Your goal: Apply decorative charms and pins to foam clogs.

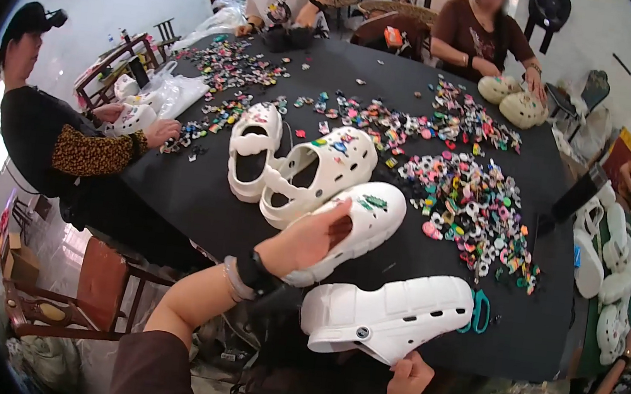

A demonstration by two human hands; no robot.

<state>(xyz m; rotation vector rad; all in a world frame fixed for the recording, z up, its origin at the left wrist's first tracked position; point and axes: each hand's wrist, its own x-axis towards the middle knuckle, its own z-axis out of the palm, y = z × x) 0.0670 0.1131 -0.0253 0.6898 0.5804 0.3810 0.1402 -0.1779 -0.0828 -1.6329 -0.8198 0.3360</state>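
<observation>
Left hand (306,243): grip holds white clog (362,233) with green charms (372,203), fingers inside opening | right hand (410,377): grip pinches plain white clog (388,310) by its rim, both toward near edge of counter (528,342) | charm pile (478,208): toward right edge, open surface between pile and near-right corner.

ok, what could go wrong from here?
The right hand seems to hold the nearer white clog only by its lower edge, so it might slip or twist. The green-charmed clog in the left hand could bump the decorated clog close by. Swinging right might scatter the charm pile.
</observation>
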